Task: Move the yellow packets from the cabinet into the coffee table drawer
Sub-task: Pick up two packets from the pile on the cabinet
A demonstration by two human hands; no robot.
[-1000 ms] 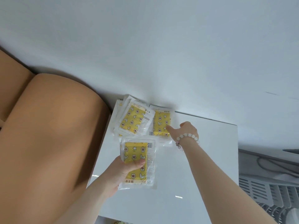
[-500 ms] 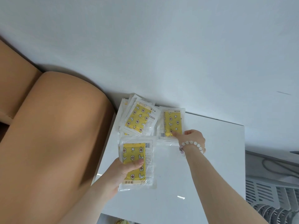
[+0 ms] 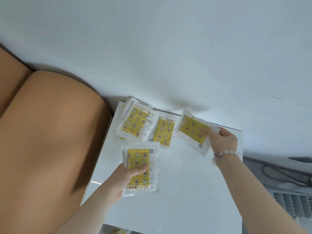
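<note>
I see tan cushion (image 3: 50, 132) at 9 o'clock, tight against white cabinet top (image 3: 185, 191). Loose stack of yellow packets (image 3: 135, 125) at 11 o'clock of top, close to wall (image 3: 168, 48); single packet (image 3: 164, 132) lies flat just beside stack, at its 3 o'clock. Left hand (image 3: 125, 179) at 7 o'clock grips held bundle (image 3: 140, 168), thumb curled over front. Right hand (image 3: 222, 141) at 2 o'clock pinches tilted packet (image 3: 194, 129) by edge. Bead bracelet (image 3: 224, 153) on right wrist. Grey vented unit (image 3: 290, 200) at 4 o'clock.
</note>
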